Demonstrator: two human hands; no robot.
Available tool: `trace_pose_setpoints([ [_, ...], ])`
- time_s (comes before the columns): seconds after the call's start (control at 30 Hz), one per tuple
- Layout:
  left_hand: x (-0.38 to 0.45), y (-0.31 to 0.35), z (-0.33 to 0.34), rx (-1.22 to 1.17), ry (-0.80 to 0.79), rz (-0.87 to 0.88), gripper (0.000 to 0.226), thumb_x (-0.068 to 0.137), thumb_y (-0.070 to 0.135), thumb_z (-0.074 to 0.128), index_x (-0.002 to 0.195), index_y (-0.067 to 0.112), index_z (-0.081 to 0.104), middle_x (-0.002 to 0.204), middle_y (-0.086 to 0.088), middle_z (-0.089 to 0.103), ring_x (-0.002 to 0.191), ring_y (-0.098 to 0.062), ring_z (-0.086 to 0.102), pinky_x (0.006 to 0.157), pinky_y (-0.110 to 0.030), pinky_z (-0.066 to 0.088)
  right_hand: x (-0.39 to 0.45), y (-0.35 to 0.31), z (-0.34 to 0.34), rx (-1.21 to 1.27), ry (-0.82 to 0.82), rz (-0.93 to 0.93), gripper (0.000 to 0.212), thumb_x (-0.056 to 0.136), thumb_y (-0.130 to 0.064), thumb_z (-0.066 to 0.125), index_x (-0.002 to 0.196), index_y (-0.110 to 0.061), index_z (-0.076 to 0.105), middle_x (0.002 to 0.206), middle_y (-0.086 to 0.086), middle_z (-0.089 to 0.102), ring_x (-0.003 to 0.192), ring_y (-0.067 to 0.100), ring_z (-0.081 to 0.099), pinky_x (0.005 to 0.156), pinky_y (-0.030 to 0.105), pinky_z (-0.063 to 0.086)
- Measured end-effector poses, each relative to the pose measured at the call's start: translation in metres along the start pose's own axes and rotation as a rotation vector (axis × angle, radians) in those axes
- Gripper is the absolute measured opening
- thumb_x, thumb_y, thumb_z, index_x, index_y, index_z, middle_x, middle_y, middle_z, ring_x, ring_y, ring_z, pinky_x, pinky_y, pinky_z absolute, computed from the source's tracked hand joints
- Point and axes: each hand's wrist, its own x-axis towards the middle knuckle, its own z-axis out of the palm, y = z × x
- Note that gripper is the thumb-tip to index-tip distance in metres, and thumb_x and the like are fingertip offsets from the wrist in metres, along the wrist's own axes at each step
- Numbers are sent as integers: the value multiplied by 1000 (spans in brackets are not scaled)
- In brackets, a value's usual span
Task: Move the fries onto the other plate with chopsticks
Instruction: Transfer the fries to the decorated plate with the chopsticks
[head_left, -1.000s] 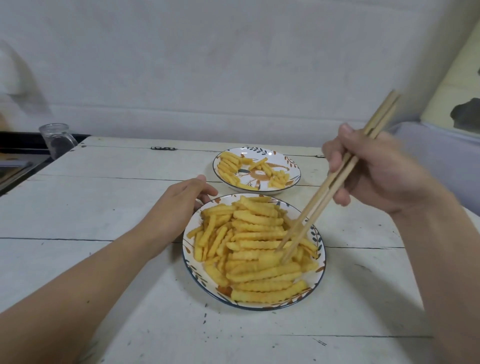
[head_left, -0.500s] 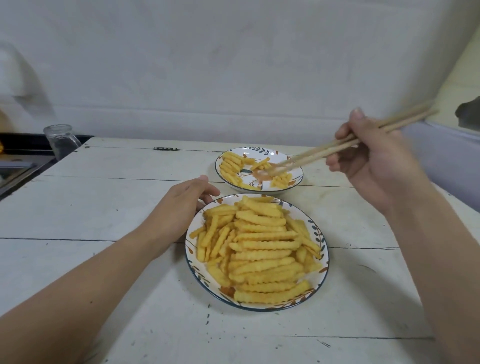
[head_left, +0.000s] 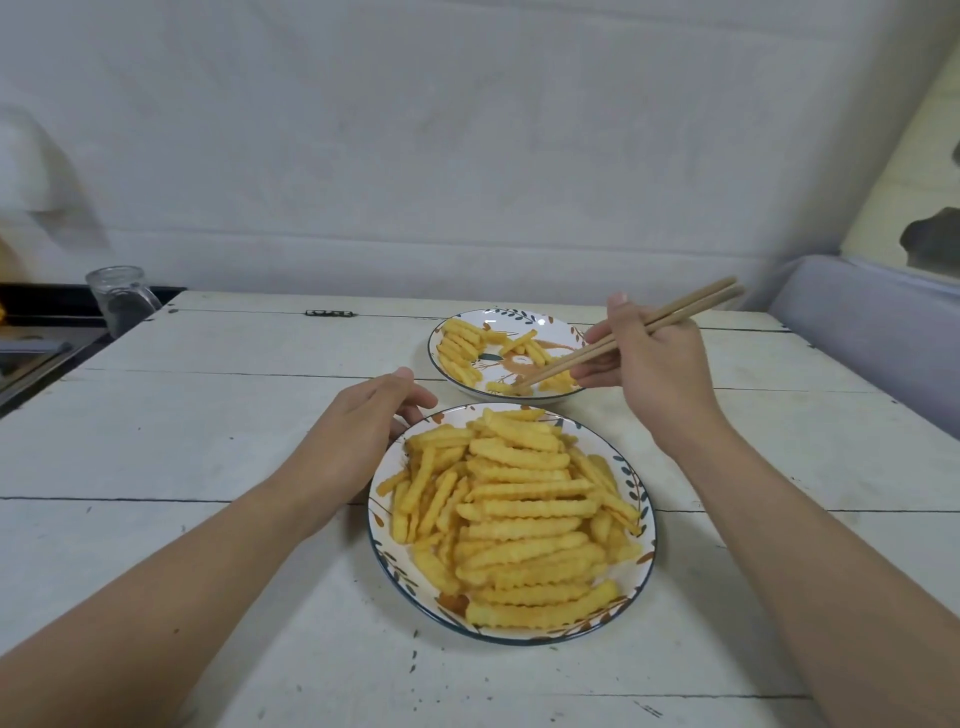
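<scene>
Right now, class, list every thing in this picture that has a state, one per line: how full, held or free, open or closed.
Near plate: heaped with crinkle-cut fries.
Far plate: partly filled, a few fries, pattern showing.
Chopsticks: held, tips down in the far plate.
Right hand: grips the chopsticks.
Left hand: fingers relaxed, against the near plate's rim.
Glass jar: upright beside the table's far left corner; contents unclear.

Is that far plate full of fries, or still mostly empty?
Mostly empty. The far plate holds only a few fries with its painted centre showing, while the near plate is heaped.
</scene>
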Motion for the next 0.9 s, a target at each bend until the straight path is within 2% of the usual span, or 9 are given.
trace_pose_setpoints([
  [0.1, -1, 1, 0, -14, 3, -17, 47, 108, 46, 40, 100, 18, 77, 90, 1, 67, 70, -13, 62, 69, -31, 49, 3, -8, -11, 70, 41, 13, 51, 106, -36, 49, 74, 1, 64, 55, 13, 65, 49, 28, 67, 53, 35, 61],
  [0.17, -1, 1, 0, -25, -1, -18, 47, 108, 46, 41, 99, 18, 77, 87, 3, 66, 68, -13, 62, 68, -31, 48, 6, -20, -26, 210, 5, 22, 51, 106, -34, 46, 71, -1, 63, 52, 8, 62, 46, 25, 64, 50, 33, 58],
  [0.27, 0, 0, 0, -15, -5, -8, 47, 108, 46, 40, 99, 18, 77, 89, 2, 66, 70, -14, 62, 70, -31, 49, 2, -42, -47, 396, -228, 33, 57, 105, -34, 42, 59, -12, 66, 53, 4, 56, 39, 23, 57, 44, 24, 47],
  [0.37, 1, -1, 0, -9, -9, -7, 47, 108, 48, 40, 99, 20, 77, 92, 0, 67, 73, -14, 63, 71, -32, 49, -10, -53, -53, 377, -502, 18, 56, 99, -38, 40, 55, -14, 66, 58, 3, 48, 34, 23, 53, 41, 21, 43],
  [0.5, 1, -2, -1, -18, -9, -18, 47, 108, 49, 42, 99, 20, 78, 92, 1, 67, 73, -15, 64, 70, -33, 49, -18, -54, -48, 261, -699, -23, 47, 85, -54, 65, 63, -12, 70, 56, 8, 53, 38, 27, 58, 44, 27, 48],
  [0.57, 2, -2, -1, -12, -7, -13, 47, 108, 48, 41, 98, 20, 78, 91, 2, 67, 69, -12, 62, 68, -31, 48, -17, -54, -48, 230, -723, -40, 48, 77, -59, 74, 64, -13, 70, 56, 8, 56, 39, 27, 59, 44, 28, 49],
  [0.73, 3, -3, -1, -9, -13, -6, 47, 108, 47, 41, 98, 20, 78, 88, 3, 68, 69, -13, 62, 70, -32, 48, -15, -51, -52, 207, -709, -84, 47, 70, -56, 83, 62, -13, 68, 54, 7, 54, 39, 26, 59, 41, 28, 49],
  [0.9, 3, -3, -1, -17, -13, -10, 47, 108, 48, 41, 98, 19, 78, 88, 3, 68, 74, -16, 63, 72, -34, 49, -13, -51, -53, 241, -645, -108, 39, 76, -49, 78, 61, -15, 67, 55, 4, 53, 39, 24, 58, 43, 26, 47],
])
